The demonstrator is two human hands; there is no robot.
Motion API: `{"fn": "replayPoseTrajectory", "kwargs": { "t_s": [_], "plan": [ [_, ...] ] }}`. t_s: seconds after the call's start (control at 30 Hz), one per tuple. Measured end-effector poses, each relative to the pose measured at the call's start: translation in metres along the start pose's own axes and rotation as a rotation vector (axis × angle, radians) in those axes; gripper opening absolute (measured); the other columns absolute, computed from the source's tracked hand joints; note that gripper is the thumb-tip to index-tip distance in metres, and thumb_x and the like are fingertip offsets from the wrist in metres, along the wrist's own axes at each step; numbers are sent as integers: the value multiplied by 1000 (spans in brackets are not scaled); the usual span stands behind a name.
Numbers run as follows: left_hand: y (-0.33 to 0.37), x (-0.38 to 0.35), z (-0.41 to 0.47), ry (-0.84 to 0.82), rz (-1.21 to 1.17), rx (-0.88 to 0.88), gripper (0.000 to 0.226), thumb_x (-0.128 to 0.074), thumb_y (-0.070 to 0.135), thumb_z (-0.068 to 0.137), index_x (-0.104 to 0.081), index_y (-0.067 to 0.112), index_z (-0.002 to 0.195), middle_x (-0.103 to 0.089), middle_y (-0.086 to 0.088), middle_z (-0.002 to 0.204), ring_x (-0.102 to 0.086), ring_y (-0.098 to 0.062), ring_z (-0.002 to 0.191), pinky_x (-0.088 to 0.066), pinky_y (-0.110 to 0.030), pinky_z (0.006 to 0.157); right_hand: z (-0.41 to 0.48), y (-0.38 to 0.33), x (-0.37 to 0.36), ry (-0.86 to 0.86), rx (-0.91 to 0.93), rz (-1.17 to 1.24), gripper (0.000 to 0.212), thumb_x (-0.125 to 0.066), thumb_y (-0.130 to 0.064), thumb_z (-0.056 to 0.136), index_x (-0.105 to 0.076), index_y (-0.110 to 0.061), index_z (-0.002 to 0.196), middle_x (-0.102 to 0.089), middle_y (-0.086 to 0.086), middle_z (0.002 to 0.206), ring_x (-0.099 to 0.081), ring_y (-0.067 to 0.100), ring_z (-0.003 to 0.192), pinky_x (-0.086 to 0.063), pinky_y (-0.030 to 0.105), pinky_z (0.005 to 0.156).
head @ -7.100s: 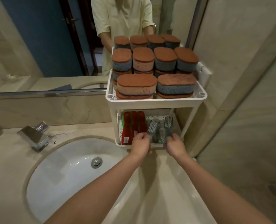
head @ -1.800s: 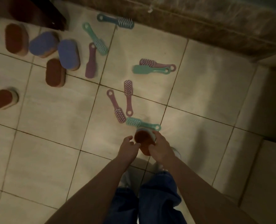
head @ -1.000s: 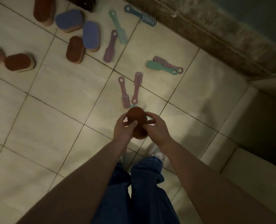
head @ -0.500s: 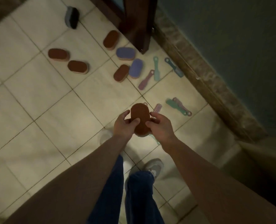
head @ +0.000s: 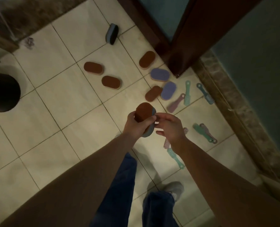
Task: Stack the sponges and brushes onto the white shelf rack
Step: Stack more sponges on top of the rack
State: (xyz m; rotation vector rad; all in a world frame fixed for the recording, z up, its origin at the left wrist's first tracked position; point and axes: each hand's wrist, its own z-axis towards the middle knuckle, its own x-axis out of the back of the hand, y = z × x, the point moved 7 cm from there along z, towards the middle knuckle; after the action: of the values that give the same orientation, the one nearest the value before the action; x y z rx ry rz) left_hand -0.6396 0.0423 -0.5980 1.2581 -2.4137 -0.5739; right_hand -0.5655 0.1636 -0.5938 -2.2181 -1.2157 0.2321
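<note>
Standing on tiled floor (head: 57, 99) by dark door frame (head: 185, 46), jeans (head: 119, 185) below. Gripping brown-topped sponge (head: 143, 112) in left hand (head: 136, 125), fingers wrapped round it, up off floor. Right hand (head: 170, 128) just beside it, fingers loosely spread, holding nothing; contact w/ sponge unclear. Scattered on floor near frame: 7 loose sponges (head: 111, 82), then several brushes (head: 187, 92) to the right.

No readable text or labels anywhere
</note>
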Motion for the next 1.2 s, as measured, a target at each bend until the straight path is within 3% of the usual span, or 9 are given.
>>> {"fn": "replayPoseTrajectory", "kwargs": {
  "t_s": [0.13,0.37,0.5,0.6,0.7,0.8,0.9,1.07,1.2],
  "plan": [
    [20,32,28,-20,75,14,82,-79,24,77,-32,14,143,-50,0,118,-52,-17,106,-48,-29,85,19,-21,-34,-25,28,-14,35,-45,0,93,-70,-25,93,-72,-5,98,-67,16,93,-51,26,70],
    [25,57,84,39,99,-10,85,-81,24,73,-32,15,142,-48,0,122,-49,-17,105,-43,-29,83,73,-30,-46,132,113,-204,24,-52,-8,91,-63,-21,109,-67,4,113,-61,21,104,-52,41,94],
    [11,48,124,90,96,-36,81,-82,26,71,-36,15,138,-49,3,116,-50,-15,102,-41,-29,81,126,-13,-44,145,72,-305,41,-53,-8,91,-53,-17,131,-63,6,107,-61,23,99,-51,40,92],
    [0,39,158,79,122,-66,73,-81,28,73,-42,19,134,-52,8,109,-52,-14,101,-41,-29,82,168,4,-47,138,69,-410,49,-51,-10,94,-43,-16,142,-57,7,131,-54,23,118,-44,29,93],
    [-11,36,198,80,126,-74,70,-80,29,74,-43,20,133,-52,10,104,-51,-9,93,-40,-26,78,209,18,-50,182,47,-419,61,-54,-19,94,-29,-22,149,-48,11,140,-52,28,121,-47,36,93],
    [-18,38,236,114,128,-84,69,-80,28,74,-44,18,133,-51,12,100,-50,-7,89,-40,-25,75,250,27,-62,189,21,-398,66,-55,-14,90,-28,-25,148,-43,15,141,-50,32,118,-47,43,95],
    [-23,41,270,127,130,-106,71,-80,28,74,-44,18,135,-54,7,110,-52,-13,99,-43,-29,82,285,35,-72,238,15,-307,69,-57,-9,87,-28,-25,148,-33,17,149,-43,34,127,-41,46,106],
    [-32,47,306,139,140,-155,75,-79,29,74,-41,18,138,-52,6,117,-52,-13,106,-45,-28,87,321,56,-82,337,-94,-270,86,-63,-23,88,-10,-37,154,-5,14,157,-42,38,128,-38,42,108],
    [-42,51,321,142,128,-164,73,-79,32,74,-42,20,136,-55,7,117,-54,-13,107,-46,-26,87,329,60,-88,480,-77,-384,90,-67,-33,85,-9,-35,153,-7,15,155,-37,42,126,-37,44,102]
  ]
}}
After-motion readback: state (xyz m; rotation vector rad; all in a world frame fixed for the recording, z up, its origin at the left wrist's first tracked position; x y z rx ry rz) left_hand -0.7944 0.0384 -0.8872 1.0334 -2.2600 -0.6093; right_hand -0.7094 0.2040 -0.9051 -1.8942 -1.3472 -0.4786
